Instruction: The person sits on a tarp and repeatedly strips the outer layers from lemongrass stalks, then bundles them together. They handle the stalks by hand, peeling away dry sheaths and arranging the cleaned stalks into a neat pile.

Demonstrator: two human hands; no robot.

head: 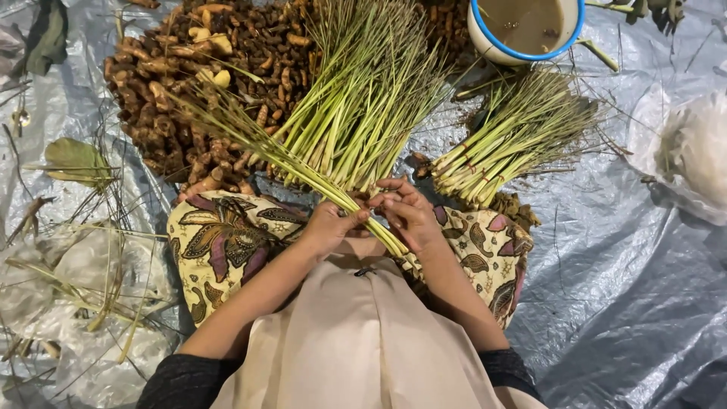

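Gripping a small bunch of lemongrass stalks (303,170) near its pale base, the left hand (331,225) is closed around the stems while the right hand (409,214) pinches the same ends with curled fingers, just above the patterned cloth (219,242) on the lap. The stalks look light and stiff but springy, best held at the firm lower ends, since the thin tops fan out far and left. Beyond lie a larger lemongrass heap (371,91), a second bunch (507,140) to the right, brown roots (174,83), a blue-rimmed bowl (485,42) and grey plastic sheeting (628,265).
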